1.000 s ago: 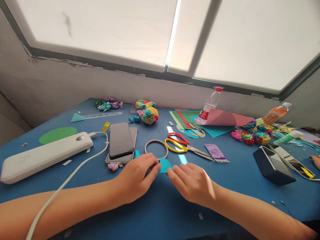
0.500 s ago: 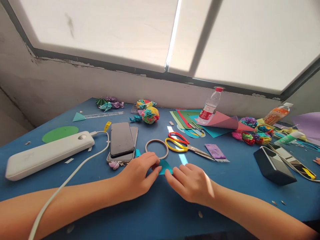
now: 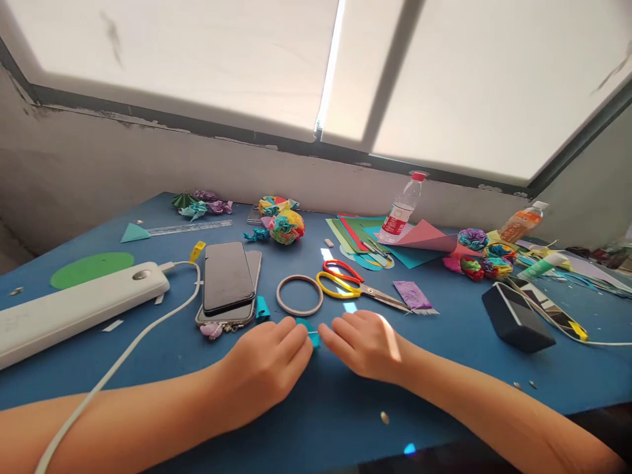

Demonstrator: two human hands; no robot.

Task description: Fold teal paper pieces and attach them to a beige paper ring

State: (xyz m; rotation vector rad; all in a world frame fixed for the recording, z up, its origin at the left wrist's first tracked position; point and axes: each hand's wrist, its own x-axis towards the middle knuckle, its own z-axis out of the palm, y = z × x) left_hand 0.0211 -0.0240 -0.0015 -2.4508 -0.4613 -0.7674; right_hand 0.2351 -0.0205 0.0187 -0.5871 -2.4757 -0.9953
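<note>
Teal paper (image 3: 315, 339) has shifted toward the left hand (image 3: 266, 359), which pinches it, in from the surface's (image 3: 340, 421) near edge; just rightward, the right hand's (image 3: 368, 345) grip is unclear, as is the paper's long axis.

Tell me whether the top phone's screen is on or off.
Off, by the look of it: the upper phone shows a dark face throughout, with no lit icons or text.

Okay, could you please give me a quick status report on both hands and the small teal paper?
Left hand holding small teal paper. Right hand close beside it, contact unclear. Ring and scissors just beyond, neither between the hands.
</note>
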